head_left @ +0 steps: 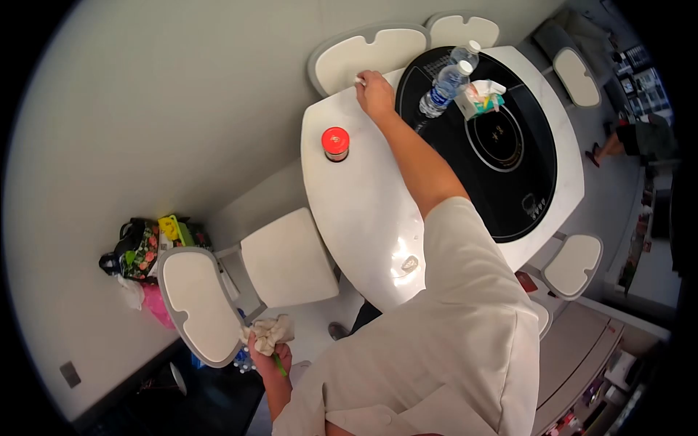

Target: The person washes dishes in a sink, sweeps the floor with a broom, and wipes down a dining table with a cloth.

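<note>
My right hand (376, 95) reaches across the white table (363, 196) to its far edge, beside a chair back. Its fingers are closed on a small white wad (359, 81) that looks like tissue, mostly hidden. Lower down, off the table, my left hand (270, 357) is closed around a crumpled off-white cloth (273, 332). A narrow green piece (279, 365) sticks out under the cloth; its kind is unclear. A red-lidded jar (336, 144) stands on the tabletop near my right forearm. Closer to my body lies a small clear object (409, 264) in the glare.
A black round cooktop panel (454, 196) fills the table's other side, bearing two water bottles (445, 91) and a tissue pack (480, 102). Chairs (291, 258) surround the table. Bags (149, 251) sit by the wall. Another person's legs (614, 145) show at far right.
</note>
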`<state>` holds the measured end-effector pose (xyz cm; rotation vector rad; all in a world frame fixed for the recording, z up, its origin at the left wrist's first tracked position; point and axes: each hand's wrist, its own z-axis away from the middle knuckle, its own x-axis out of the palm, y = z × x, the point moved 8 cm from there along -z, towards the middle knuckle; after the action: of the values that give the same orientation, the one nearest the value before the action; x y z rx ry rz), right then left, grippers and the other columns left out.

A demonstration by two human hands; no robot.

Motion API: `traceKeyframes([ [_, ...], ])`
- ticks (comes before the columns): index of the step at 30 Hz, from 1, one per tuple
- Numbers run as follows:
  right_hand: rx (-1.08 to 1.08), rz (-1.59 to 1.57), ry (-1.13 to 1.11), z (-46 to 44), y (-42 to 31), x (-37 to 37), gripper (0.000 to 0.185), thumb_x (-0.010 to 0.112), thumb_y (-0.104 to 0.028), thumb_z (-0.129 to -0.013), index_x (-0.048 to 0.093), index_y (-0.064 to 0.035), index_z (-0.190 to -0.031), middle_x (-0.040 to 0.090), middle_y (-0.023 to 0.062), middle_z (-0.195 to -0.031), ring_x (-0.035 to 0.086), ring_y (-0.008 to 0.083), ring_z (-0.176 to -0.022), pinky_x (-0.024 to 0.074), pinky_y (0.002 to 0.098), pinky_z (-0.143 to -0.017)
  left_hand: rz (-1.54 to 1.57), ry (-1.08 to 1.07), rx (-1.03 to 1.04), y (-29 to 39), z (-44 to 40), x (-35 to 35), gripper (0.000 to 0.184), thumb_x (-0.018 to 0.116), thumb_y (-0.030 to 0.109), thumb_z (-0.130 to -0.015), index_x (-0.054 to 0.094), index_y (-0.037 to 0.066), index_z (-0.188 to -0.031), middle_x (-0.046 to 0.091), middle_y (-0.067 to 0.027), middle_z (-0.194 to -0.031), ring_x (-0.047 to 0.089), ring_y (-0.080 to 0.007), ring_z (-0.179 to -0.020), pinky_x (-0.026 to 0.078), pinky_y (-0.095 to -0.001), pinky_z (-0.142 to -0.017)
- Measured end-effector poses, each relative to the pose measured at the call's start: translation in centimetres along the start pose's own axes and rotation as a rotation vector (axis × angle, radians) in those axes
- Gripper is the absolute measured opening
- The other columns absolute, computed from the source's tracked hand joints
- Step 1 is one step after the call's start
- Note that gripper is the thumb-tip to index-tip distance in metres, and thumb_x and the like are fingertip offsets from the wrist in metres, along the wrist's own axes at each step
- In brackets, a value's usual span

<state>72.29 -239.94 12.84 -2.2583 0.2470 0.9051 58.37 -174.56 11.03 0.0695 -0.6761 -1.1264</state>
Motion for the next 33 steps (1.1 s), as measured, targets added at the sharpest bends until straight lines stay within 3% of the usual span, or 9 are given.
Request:
traceKeyframes([
  [4, 0.127, -0.491, -0.059, 6.9, -10.5, -12.6, 0.022, 0.075, -0.010, -0.085, 0.067, -0.0046, -0.105, 0.068, 0.0104, -0.092, 0.067, 0.0205, -0.078, 0.0519, 0.0298, -0.069, -0.156, -0.148, -0.138, -2.6, -5.2, 6.3, 0.036, 0.051, 0.046, -0.101, 0.058, 0.012, -0.109, 0.060, -0.0005, -0.077, 0.043, -0.0107, -0.046, 0.029, -0.0233, -0.039],
  [6, -0.169, -0.735, -0.402, 14.5, -15.9, -14.2, 0.027, 0.080, -0.008, -0.080, 0.070, -0.0107, -0.104, 0.065, 0.0087, -0.123, 0.058, 0.0266, -0.121, 0.0414, 0.0410, -0.105, -0.355, -0.183, -0.163, -4.3, -6.7, 11.7, 0.035, 0.051, 0.045, -0.102, 0.058, 0.012, -0.111, 0.061, 0.0009, -0.079, 0.045, -0.0097, -0.049, 0.030, -0.0230, -0.040],
  [7, -0.245, -0.840, -0.567, 18.0, -18.0, -15.1, 0.026, 0.081, -0.009, -0.079, 0.071, -0.0132, -0.103, 0.053, 0.0120, -0.145, 0.037, 0.0338, -0.143, 0.0288, 0.0475, -0.116, -0.404, -0.233, -0.165, -4.9, -7.5, 12.9, 0.035, 0.050, 0.045, -0.103, 0.058, 0.012, -0.112, 0.061, 0.0010, -0.081, 0.048, -0.0093, -0.051, 0.031, -0.0229, -0.041],
  [9, -0.097, -0.915, -0.884, 24.0, -19.2, -15.6, 0.019, 0.079, -0.011, -0.082, 0.072, -0.0141, -0.100, 0.021, 0.0182, -0.164, 0.013, 0.0405, -0.152, 0.0211, 0.0473, -0.121, -0.508, -0.398, -0.207, -7.6, -9.9, 16.7, 0.036, 0.049, 0.045, -0.104, 0.057, 0.011, -0.114, 0.062, 0.0013, -0.084, 0.052, -0.0084, -0.056, 0.034, -0.0227, -0.042],
  [17, 0.171, -0.360, -0.424, 30.8, -15.4, -21.6, 0.023, 0.079, -0.017, -0.080, 0.072, -0.0147, -0.102, 0.036, 0.0206, -0.153, 0.048, 0.0437, -0.125, 0.0430, 0.0479, -0.103, -0.709, -0.554, -0.465, -17.2, -6.4, 23.4, 0.054, 0.040, 0.053, -0.105, 0.051, 0.010, -0.135, 0.063, -0.0048, -0.119, 0.066, -0.0126, -0.100, 0.056, -0.0224, -0.072],
  [20, 0.121, -0.219, -0.226, 31.1, -15.0, -24.4, 0.034, 0.080, -0.022, -0.078, 0.069, -0.0139, -0.109, 0.045, 0.0197, -0.142, 0.051, 0.0420, -0.116, 0.0466, 0.0477, -0.097, -0.682, -0.647, -0.441, -19.3, -6.0, 24.2, 0.050, 0.042, 0.053, -0.105, 0.054, 0.010, -0.126, 0.063, 0.0013, -0.096, 0.057, -0.0065, -0.071, 0.041, -0.0184, -0.052],
  [25, 0.207, -0.201, -0.133, 32.6, -12.8, -25.1, 0.062, 0.087, -0.029, -0.071, 0.062, -0.0126, -0.126, 0.046, 0.0222, -0.139, 0.048, 0.0433, -0.122, 0.0448, 0.0457, -0.103, -0.771, -0.596, -0.430, -19.4, -4.5, 23.6, 0.046, 0.047, 0.045, -0.105, 0.054, 0.008, -0.131, 0.062, -0.0013, -0.097, 0.057, -0.0072, -0.072, 0.043, -0.0218, -0.051],
  [28, 0.354, -0.502, -0.216, 33.1, -10.2, -22.2, 0.077, 0.093, -0.033, -0.062, 0.061, -0.0084, -0.128, 0.050, 0.0219, -0.134, 0.048, 0.0390, -0.128, 0.0407, 0.0437, -0.108, -0.685, -0.670, -0.494, -19.1, -6.9, 22.0, 0.041, 0.052, 0.035, -0.105, 0.055, 0.003, -0.130, 0.062, -0.0066, -0.110, 0.061, -0.0130, -0.084, 0.051, -0.0217, -0.061],
  [33, 0.948, -1.291, -0.078, 33.1, -7.1, -21.6, 0.036, 0.070, -0.004, -0.090, 0.058, -0.0040, -0.123, 0.063, 0.0082, -0.117, 0.060, 0.0186, -0.110, 0.0487, 0.0333, -0.098, -0.495, -0.719, -0.500, -15.4, -5.3, 23.0, 0.037, 0.052, 0.029, -0.105, 0.051, 0.002, -0.132, 0.058, -0.0054, -0.096, 0.050, -0.0079, -0.069, 0.039, -0.0177, -0.051],
])
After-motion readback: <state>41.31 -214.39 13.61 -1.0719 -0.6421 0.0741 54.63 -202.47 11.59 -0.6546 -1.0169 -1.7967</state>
